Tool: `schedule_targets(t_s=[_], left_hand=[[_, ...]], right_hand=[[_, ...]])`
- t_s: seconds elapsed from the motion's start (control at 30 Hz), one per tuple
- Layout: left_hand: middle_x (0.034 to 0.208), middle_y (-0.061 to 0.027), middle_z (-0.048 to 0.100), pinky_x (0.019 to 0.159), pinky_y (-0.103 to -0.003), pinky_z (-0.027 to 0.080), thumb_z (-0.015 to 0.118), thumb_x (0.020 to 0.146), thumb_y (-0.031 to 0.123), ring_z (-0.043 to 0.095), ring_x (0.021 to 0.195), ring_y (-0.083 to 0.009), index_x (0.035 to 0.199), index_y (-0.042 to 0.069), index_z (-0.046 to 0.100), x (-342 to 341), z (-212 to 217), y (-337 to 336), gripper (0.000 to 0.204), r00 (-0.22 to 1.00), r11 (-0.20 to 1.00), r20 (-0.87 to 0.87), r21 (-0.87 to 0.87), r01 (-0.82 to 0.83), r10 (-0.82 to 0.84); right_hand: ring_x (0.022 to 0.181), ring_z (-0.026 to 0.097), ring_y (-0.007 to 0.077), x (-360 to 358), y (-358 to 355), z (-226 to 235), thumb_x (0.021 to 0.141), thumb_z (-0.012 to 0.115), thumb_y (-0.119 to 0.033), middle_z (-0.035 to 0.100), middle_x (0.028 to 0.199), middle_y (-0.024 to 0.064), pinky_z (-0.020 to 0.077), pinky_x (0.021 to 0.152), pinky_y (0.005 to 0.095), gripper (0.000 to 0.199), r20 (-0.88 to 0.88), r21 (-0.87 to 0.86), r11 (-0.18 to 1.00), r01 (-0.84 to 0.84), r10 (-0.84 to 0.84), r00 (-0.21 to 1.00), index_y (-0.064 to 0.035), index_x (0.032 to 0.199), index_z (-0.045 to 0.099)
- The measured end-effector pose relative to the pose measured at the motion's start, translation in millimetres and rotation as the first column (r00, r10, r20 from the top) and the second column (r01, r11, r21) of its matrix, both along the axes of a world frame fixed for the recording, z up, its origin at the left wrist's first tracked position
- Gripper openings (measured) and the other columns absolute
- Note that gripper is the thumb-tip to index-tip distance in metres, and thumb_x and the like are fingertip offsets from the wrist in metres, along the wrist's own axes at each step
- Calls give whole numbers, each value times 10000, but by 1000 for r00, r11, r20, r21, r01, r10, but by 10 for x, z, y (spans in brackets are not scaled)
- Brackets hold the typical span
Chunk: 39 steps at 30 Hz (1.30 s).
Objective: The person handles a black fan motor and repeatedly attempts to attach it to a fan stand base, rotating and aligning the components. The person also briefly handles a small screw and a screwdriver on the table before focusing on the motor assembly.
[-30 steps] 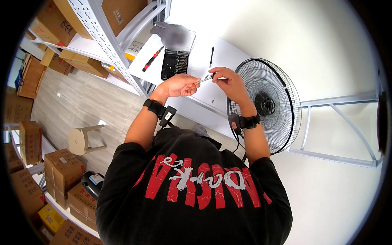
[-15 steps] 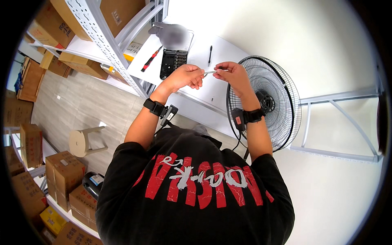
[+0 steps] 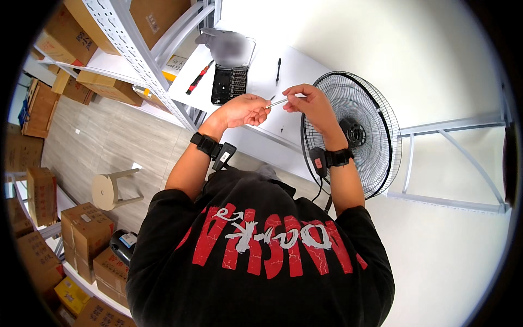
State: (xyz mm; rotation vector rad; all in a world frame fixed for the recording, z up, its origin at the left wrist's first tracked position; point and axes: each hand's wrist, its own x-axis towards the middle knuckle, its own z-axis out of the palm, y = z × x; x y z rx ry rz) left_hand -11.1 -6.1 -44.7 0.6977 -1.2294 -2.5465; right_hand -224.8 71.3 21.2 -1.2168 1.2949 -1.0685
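Between my hands, above the white table (image 3: 305, 68), is a thin silver metal rod (image 3: 277, 103), slightly tilted. My left hand (image 3: 246, 111) is closed, pinching the rod's left end between thumb and fingers. At its other end, the fingertips of my right hand (image 3: 309, 105) close on the rod from above. Just beyond my left hand lies an opened black bit case (image 3: 222, 86) with rows of small metal bits (image 3: 238, 82). A slim black tool (image 3: 279, 71) rests farther back. To the case's left is a red and black screwdriver-like tool (image 3: 199, 77).
A blurred grey object (image 3: 226, 48) covers the case's far part. A small dark piece (image 3: 282, 129) lies near the table's front edge. Close by my right arm stands a black wire-cage fan (image 3: 376, 120). Shelving with a metal post (image 3: 133, 52) rises left; a round stool (image 3: 104, 192) stands on the floor.
My left hand has shifted slightly down and its fingers have curled. The rod is more tilted, its right end higher. My right hand's fingers have changed their hold, with no dark part showing there now.
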Motion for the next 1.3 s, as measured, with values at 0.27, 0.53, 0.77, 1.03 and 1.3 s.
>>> schedule_targets(t_s=[0.27, 0.53, 0.77, 1.03, 1.3], left_hand=[[678, -36, 643, 537, -212, 461, 581, 949, 229, 603, 572, -102, 862, 40, 632, -21, 169, 76, 215, 994, 913, 56, -403, -60, 91], [690, -44, 654, 553, -218, 474, 566, 967, 243, 626, 596, -112, 871, 29, 626, -57, 12, 91, 242, 992, 859, 11, -502, -102, 124], [718, -42, 652, 577, -232, 487, 570, 969, 264, 621, 623, -119, 878, 20, 614, 31, -137, -28, 264, 982, 921, 105, -375, -105, 154], [771, -105, 642, 648, -339, 508, 681, 797, 61, 631, 692, -255, 787, 35, 674, -112, -734, 33, 28, 884, 432, 81, -890, -144, 460], [787, -114, 615, 678, -409, 510, 627, 818, 101, 623, 769, -315, 807, 50, 697, -267, -987, 83, 87, 812, 95, 103, -994, 58, 574]], right_hand=[[704, 674, 148, -11, -3, 24, 928, 631, -118, 662, 915, 94, 569, 666, 247, 180, 64, 317, 939, 135, -163, 985, 30, 1030, 630], [775, 648, 115, -132, 35, -76, 891, 645, -60, 666, 887, 68, 538, 724, 228, 166, 88, 251, 968, 31, -54, 995, 4, 1044, 662], [719, 653, 129, -232, 58, -131, 819, 684, -78, 691, 901, 77, 523, 701, 238, 223, -281, -126, 990, 70, -103, 954, -21, 1035, 699], [853, 634, 297, -113, -48, -571, 799, 667, -104, 643, 996, 130, 514, 760, 373, 230, -763, -149, 989, 10, -122, 635, -51, 1022, 690], [856, 629, 386, -3, -199, -905, 794, 607, -18, 565, 930, 198, 523, 732, 447, 146, -915, -153, 965, -212, -57, 400, 8, 937, 616]])
